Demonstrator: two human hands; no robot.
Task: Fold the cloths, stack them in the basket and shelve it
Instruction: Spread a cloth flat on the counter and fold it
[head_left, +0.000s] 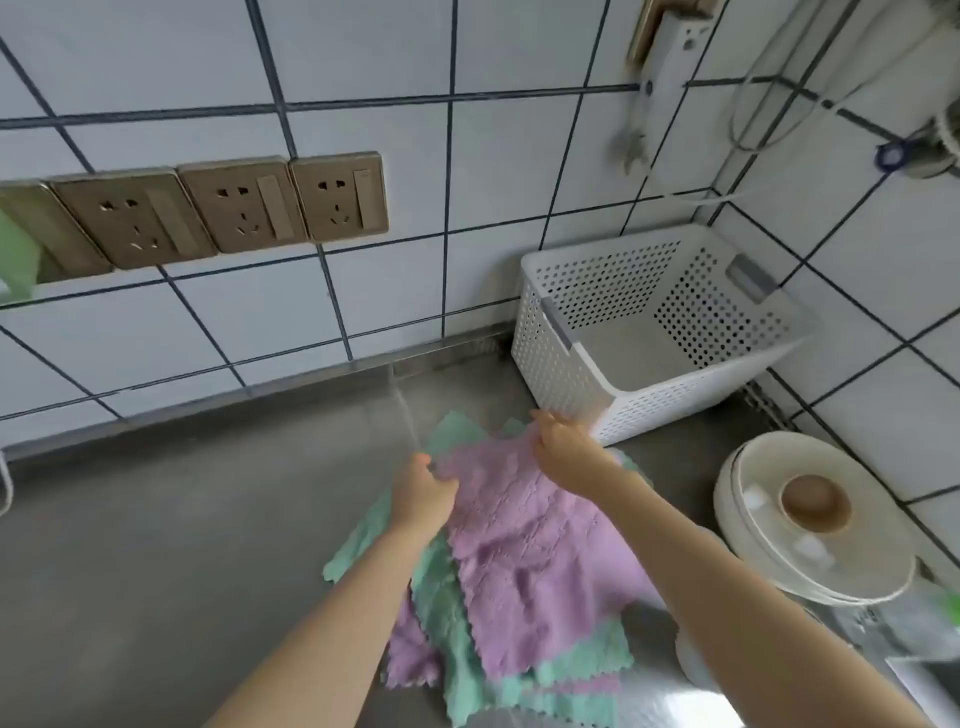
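Both hands are at the far edge of the top purple cloth (524, 540), which lies spread over a loose pile of green and purple cloths (447, 618) on the steel tabletop (156, 519). The left hand (423, 493) has its fingers curled round the cloth's far left corner, and the right hand (563, 449) pinches the far right corner, just in front of the near wall of the white perforated basket (649, 338), which stands empty at the back right against the tiled wall (363, 78). The step in hand looks like the first fold of this cloth. To do it well, both corners should rise together and level, so that only the purple cloth lifts and the green one beneath stays down; fleece of this sort tends to cling to its neighbour, so a small shake may be needed to free it. The far edge should then come toward the near edge, corners matched before the fold is pressed flat. A bare stretch of tabletop to the left would give a flatter place to fold than the uneven pile. The right hand is close to the basket and could nudge it, and a white lidded pot (810, 519) stands near on the right, so the lift should stay clear of both.
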